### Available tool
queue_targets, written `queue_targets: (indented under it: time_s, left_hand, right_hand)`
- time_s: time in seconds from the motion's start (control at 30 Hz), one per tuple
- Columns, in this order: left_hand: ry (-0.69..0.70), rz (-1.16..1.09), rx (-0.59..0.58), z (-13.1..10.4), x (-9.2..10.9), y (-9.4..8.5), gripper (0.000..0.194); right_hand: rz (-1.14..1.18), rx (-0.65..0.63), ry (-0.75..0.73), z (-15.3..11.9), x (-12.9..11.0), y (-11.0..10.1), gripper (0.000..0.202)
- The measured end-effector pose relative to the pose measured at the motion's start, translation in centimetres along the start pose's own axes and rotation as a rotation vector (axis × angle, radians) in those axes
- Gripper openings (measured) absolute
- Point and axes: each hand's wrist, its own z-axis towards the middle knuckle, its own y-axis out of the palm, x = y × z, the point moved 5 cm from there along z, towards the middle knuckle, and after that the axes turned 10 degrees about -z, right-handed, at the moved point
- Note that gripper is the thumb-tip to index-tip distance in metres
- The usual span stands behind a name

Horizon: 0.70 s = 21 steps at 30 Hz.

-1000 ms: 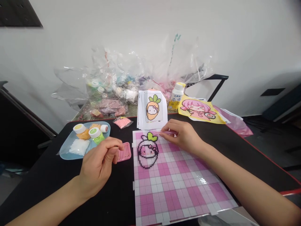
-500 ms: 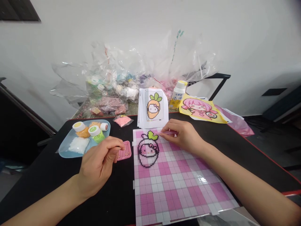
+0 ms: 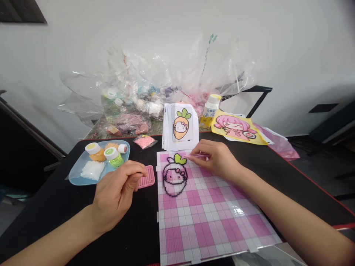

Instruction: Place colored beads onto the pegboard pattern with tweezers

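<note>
My right hand (image 3: 215, 157) is closed around pink tweezers (image 3: 203, 155), whose tip reaches the green leaf beads at the top of a carrot-shaped bead figure (image 3: 163, 181). The figure has a black outline and stands on a clear pegboard (image 3: 213, 210) over a pink-and-white checked sheet. My left hand (image 3: 118, 192) is closed, thumb against curled fingers, just left of the board. Partly behind it is a pink ridged bead tray (image 3: 150, 176). Whether those fingers grip the tray or something small is hidden.
A blue plate (image 3: 76, 173) at left carries bead jars and a bag of white beads. Pink beads in a bag (image 3: 144, 142) lie near it. Behind the board are pattern sheets (image 3: 181, 127), a white-and-yellow bottle (image 3: 211, 109), a yellow picture (image 3: 240, 129) and plastic bags (image 3: 133, 92).
</note>
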Motion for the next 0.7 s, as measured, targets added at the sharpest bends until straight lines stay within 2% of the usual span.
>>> queue_targets:
  time_s: [0.7]
  left_hand:
    - [0.019,-0.002,-0.003,0.21,0.12,-0.08,0.017]
  right_hand:
    - [-0.001,0.018,-0.015,0.00,0.00,0.23,0.021]
